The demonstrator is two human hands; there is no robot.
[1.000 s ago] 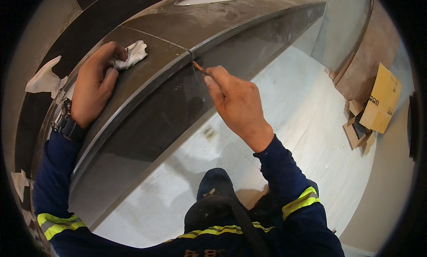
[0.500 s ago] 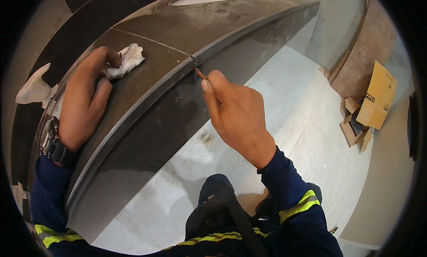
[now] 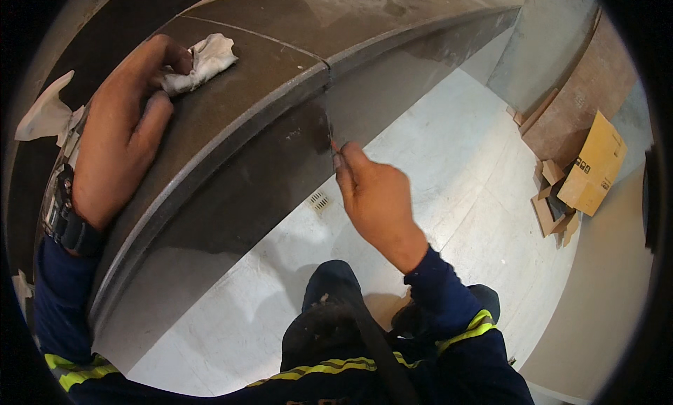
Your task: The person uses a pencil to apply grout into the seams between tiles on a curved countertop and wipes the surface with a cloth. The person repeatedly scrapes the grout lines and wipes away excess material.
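Note:
A crumpled white cloth or tissue is bunched under the closed fingers of my left hand, which rests on the curved brown-grey counter top. My right hand pinches a thin reddish-brown stick-like tool; most of it is hidden by the fingers. Its tip meets the dark front panel below the counter's edge. A fine joint line crosses the top, reaches the rounded edge and continues down the front toward the tool's tip. The panel looks darker around that joint.
Torn white paper lies at the counter's left side. Below is a pale floor with a small drain grate. Flattened yellow-brown cardboard and broken box pieces lean by a brown board at right.
My right hand has moved the tool from the counter's edge down along the front joint. My left hand stays on the cloth; the view has shifted slightly.

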